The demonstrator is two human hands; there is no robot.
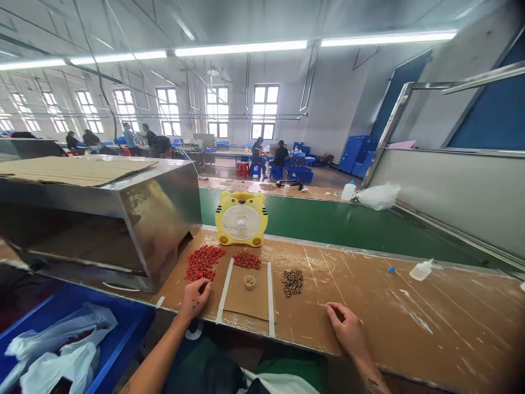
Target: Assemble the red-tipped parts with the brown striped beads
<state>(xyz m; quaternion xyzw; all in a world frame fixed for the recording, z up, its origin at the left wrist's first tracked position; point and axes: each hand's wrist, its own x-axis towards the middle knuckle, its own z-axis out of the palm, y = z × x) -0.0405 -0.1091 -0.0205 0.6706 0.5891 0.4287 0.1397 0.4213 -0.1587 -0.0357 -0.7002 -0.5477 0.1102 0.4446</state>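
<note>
Head view: left hand (196,300) and right hand (346,326), half-curled, contents unclear, seem idle near the table's (455,328) near edge; red pieces (204,261) would call for fine pinching.

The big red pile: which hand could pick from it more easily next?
Probably the left hand: it is close beside the big red pile, while the right hand is farther away, beyond the brown pile.

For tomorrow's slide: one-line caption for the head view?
Left hand by a red pile, right hand nearest a brown pile, yellow fan behind on the worktable.
</note>
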